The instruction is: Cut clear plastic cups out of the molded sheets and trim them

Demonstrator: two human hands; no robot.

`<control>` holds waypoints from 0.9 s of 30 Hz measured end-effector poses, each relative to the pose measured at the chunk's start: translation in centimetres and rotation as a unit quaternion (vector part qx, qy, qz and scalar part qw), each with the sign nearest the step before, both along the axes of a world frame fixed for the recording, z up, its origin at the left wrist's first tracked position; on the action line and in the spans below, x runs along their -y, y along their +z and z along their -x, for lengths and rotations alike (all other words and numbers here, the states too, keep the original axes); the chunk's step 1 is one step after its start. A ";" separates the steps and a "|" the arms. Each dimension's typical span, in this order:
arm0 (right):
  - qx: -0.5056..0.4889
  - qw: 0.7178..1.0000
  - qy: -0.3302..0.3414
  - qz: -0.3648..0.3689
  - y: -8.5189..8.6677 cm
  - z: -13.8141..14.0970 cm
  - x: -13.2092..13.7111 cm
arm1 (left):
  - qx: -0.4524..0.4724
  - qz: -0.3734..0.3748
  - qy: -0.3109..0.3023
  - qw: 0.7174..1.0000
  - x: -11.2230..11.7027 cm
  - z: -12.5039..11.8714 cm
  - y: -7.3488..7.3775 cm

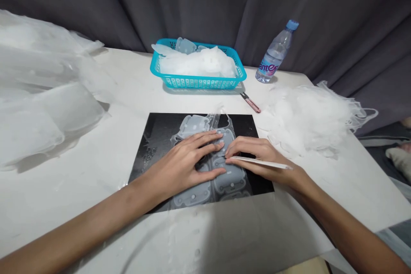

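A translucent, rubbery sheet (229,176) with rounded rectangular moulded pieces lies over a black mat (160,132). My left hand (189,160) rests flat on the sheet with its fingers apart, covering part of it. Just right of it, my right hand (257,154) grips a slim white pen-shaped tool (263,162) between thumb and fingers. The tool's tip points left, close to the gap between two moulded pieces, but the fingers hide where it touches. One lighter moulded piece (194,124) sits at the sheet's far end, near thin torn strips of the same material.
Behind the mat stands a turquoise basket (199,82) holding translucent pieces. Pink-handled thread snips (250,102) lie beside it, and a water bottle (272,58) stands farther right. White stringy scraps (308,120) are heaped at right; stacked translucent sheets (48,107) fill the left.
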State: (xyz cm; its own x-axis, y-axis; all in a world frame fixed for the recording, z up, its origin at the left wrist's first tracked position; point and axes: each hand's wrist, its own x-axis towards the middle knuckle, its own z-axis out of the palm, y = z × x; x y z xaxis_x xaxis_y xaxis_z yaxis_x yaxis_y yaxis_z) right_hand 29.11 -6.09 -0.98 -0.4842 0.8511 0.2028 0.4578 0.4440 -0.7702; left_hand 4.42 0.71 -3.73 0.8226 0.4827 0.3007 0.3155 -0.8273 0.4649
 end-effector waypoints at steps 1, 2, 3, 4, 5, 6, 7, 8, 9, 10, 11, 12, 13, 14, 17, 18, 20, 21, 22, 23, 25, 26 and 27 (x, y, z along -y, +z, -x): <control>0.006 1.000 0.006 -0.009 0.0 -0.1 0.0 | 0.003 0.003 0.001 1.000 0.0 0.0 0.0; 0.015 1.000 0.011 -0.019 0.1 -0.1 0.0 | 0.003 0.005 0.001 1.000 0.0 0.0 -0.1; 0.026 0.999 0.012 -0.027 0.1 -0.3 0.1 | 0.002 0.007 0.002 1.000 0.1 0.0 -0.1; 0.035 0.999 0.011 -0.032 0.2 -0.4 0.2 | 0.000 0.007 0.005 1.000 0.1 0.0 -0.1; 0.042 0.999 0.007 -0.033 0.2 -0.6 0.2 | -0.004 0.006 0.009 1.000 0.1 0.0 -0.1; 0.044 0.999 0.000 -0.031 0.3 -0.8 0.3 | -0.008 0.005 0.014 1.000 0.2 0.0 -0.1; 0.043 0.999 -0.007 -0.027 0.3 -0.9 0.4 | -0.012 0.003 0.018 1.000 0.2 0.0 -0.1; 0.038 0.999 -0.012 -0.023 0.2 -1.0 0.5 | -0.016 0.001 0.020 1.000 0.3 0.0 -0.1; 0.033 0.999 -0.013 -0.022 0.1 -1.0 0.6 | -0.019 0.000 0.022 1.000 0.3 0.0 -0.1; 0.028 0.999 -0.011 -0.024 0.1 -1.0 0.6 | -0.022 0.000 0.022 1.000 0.3 0.0 -0.1; 0.025 0.999 -0.007 -0.026 0.0 -1.0 0.6 | -0.023 0.000 0.021 1.000 0.3 0.0 -0.1; 0.024 0.999 -0.002 -0.031 -0.1 -0.9 0.6 | -0.025 0.001 0.021 0.999 0.3 0.1 -0.1; 0.025 0.999 0.002 -0.036 -0.2 -0.8 0.6 | -0.027 0.000 0.020 0.999 0.3 0.1 -0.1; 0.027 0.999 0.006 -0.042 -0.2 -0.7 0.6 | -0.027 -0.001 0.019 0.999 0.3 0.2 -0.1; 0.041 0.997 0.017 -0.066 -0.3 -0.4 0.3 | -0.025 -0.007 0.017 1.000 0.3 0.2 0.0; 0.047 0.995 0.022 -0.080 -0.4 -0.4 0.2 | -0.027 -0.007 0.016 0.999 0.2 0.2 0.0; 0.063 0.990 0.036 -0.123 -0.6 -0.3 0.0 | -0.040 0.001 0.017 0.999 0.2 0.1 0.3; 0.071 0.985 0.040 -0.150 -0.7 -0.2 -0.1 | -0.051 0.010 0.019 0.998 0.2 0.0 0.4; 0.080 0.980 0.041 -0.178 -0.9 -0.1 -0.2 | -0.062 0.020 0.024 0.998 0.1 0.0 0.5; 0.092 0.974 0.039 -0.202 -1.0 -0.1 -0.2 | -0.070 0.033 0.031 0.997 0.1 -0.1 0.6; 0.127 0.965 0.026 -0.229 -1.3 0.1 -0.2 | -0.077 0.063 0.047 0.994 0.0 -0.1 0.7; 0.147 0.961 0.025 -0.234 -1.3 0.1 -0.3 | -0.077 0.077 0.054 0.993 0.0 0.0 0.8; 0.166 0.957 0.028 -0.235 -1.4 0.2 -0.3 | -0.076 0.089 0.061 0.991 -0.1 0.0 0.7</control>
State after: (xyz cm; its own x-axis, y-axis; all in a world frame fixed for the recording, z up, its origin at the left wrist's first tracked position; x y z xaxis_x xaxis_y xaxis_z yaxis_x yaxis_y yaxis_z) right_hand 28.93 -5.75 -2.38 -0.6306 0.6749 0.3832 0.6087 0.7364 -0.2953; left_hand 4.44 0.78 -2.98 0.7837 0.6160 0.0796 0.4859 -0.6879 0.5392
